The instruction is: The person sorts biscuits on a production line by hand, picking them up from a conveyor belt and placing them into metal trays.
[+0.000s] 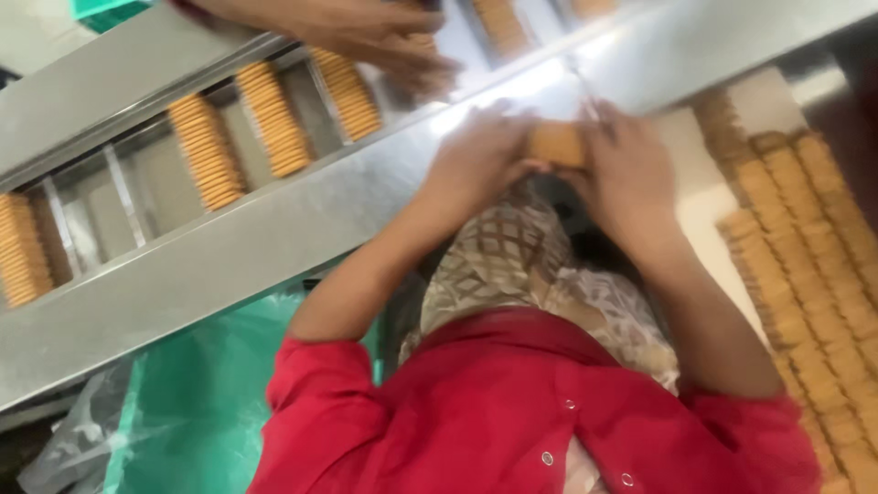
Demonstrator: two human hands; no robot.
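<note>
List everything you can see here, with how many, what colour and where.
Biscuit stack in hand: one, tan, pressed between both hands at the channel's edge.
Biscuit stacks in slots: at least five, orange-tan, in the metal channel's compartments, upper left.
Biscuit rows: several, tan, on the right-hand surface.
Metal channel: one, silver, running diagonally.
Plastic sheet: one, green, lower left.
Co-worker's hand: one, reaching over the slots at top.
Left hand: on the stack's left end.
Right hand: on its right end.
</note>
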